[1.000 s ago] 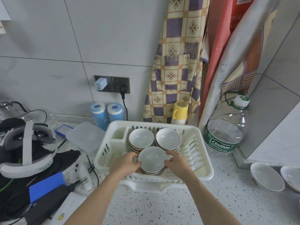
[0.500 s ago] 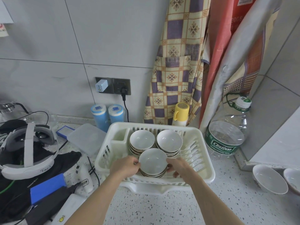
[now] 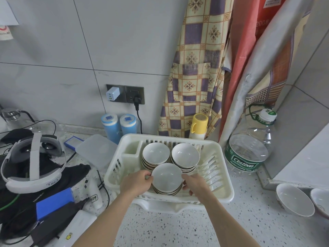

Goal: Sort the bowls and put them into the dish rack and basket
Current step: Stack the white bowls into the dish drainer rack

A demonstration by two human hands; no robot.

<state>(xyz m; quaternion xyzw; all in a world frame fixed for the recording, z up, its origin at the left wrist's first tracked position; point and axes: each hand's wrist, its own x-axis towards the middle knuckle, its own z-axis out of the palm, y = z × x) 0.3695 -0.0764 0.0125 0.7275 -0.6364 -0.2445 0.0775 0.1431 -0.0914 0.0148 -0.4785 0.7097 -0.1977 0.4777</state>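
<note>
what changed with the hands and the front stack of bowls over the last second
Little moved. The right hand has slid off the rim of the front stack of bowls to its right side, fingers loosening. The left hand stays at the stack's left edge. The stack stays seated in the dish rack; both rear stacks are unchanged.

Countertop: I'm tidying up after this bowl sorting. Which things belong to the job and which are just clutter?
Job: rack; three bowl stacks in it; loose bowls at right; left hand; right hand.

Clutter: headset; water jug; blue canisters; yellow flask; apron.
</note>
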